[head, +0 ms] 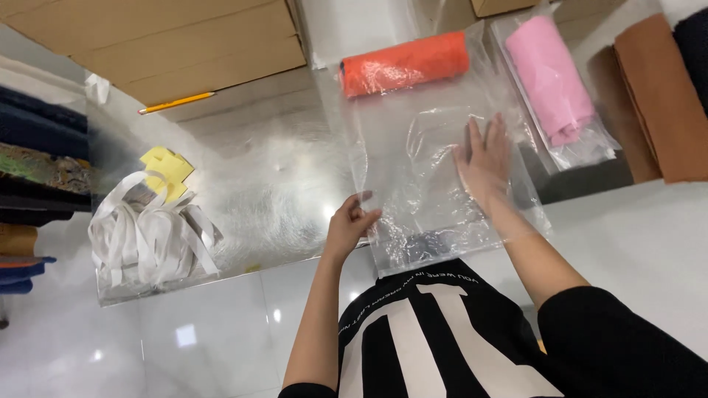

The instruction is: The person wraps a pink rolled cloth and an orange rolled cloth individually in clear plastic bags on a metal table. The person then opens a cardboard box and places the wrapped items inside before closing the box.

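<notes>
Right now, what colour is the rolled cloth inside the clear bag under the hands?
Orange rolled cloth, head view.

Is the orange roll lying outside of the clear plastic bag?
No, the orange roll lies inside the clear plastic bag, at its far end, while the right hand presses flat on the bag.

Both bare forearms reach forward from black short sleeves. The left hand (349, 221) is curled, thumb and fingers pinched together with the knuckles raised and the wrist slightly bent. The right hand (484, 158) lies flat, palm down, fingers straight and close together, pointing away from the body, its forearm angling inward.
</notes>
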